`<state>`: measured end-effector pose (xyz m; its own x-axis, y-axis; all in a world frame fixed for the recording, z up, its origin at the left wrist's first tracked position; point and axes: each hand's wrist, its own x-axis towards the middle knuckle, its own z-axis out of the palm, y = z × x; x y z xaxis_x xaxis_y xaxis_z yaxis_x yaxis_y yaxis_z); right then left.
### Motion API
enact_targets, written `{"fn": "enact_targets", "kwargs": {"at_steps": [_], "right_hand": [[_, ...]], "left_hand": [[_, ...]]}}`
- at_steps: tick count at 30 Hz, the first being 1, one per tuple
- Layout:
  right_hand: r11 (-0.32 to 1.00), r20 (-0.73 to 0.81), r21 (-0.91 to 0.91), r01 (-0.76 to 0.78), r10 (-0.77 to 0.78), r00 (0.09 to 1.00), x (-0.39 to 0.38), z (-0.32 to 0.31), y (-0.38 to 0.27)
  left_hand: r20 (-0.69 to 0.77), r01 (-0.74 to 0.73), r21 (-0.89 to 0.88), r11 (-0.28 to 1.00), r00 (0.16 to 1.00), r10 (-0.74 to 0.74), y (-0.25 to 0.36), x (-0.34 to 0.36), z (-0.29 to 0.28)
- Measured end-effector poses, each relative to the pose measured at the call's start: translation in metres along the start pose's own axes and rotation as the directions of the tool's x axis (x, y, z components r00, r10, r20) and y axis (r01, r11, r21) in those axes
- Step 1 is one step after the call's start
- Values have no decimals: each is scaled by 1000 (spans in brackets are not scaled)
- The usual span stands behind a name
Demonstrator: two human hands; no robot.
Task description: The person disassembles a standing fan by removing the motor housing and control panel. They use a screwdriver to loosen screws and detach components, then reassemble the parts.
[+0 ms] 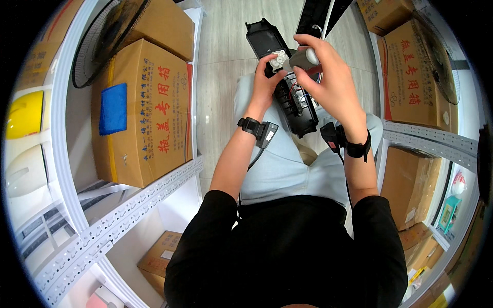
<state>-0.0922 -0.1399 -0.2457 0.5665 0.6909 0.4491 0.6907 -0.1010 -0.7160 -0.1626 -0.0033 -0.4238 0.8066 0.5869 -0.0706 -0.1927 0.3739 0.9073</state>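
A long black plastic housing (295,110) with wires and ribbed compartments inside lies slanted over my lap. Above its far part, the fingers of my left hand (263,87) pinch a small white moulded plastic part (279,60). My right hand (331,77), thumb and fingers curled, grips a grey cylinder (304,59) with a rounded white end. The cylinder is held close beside the white part; whether they touch I cannot tell. Farther off is the open black tray-like section (266,37) of the housing. Thin red and white wires run beneath my right hand.
Metal shelving (149,192) with cardboard boxes (146,113) rises on my left. Another rack on my right holds more boxes (411,77). Round black fan grilles lean at both sides. A tall black panel (323,18) stands ahead on the wood-look floor (221,51).
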Motion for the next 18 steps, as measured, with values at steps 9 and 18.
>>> {"fn": "enact_targets", "kwargs": {"at_steps": [9, 18], "right_hand": [[971, 13, -100, 219, -219, 976, -11, 2, -10], [977, 39, -155, 146, -142, 989, -21, 1, -13]], "left_hand": [[-33, -72, 70, 995, 997, 74, -4, 1, -4], [-41, -80, 87, 993, 996, 83, -6, 3, -5]]}}
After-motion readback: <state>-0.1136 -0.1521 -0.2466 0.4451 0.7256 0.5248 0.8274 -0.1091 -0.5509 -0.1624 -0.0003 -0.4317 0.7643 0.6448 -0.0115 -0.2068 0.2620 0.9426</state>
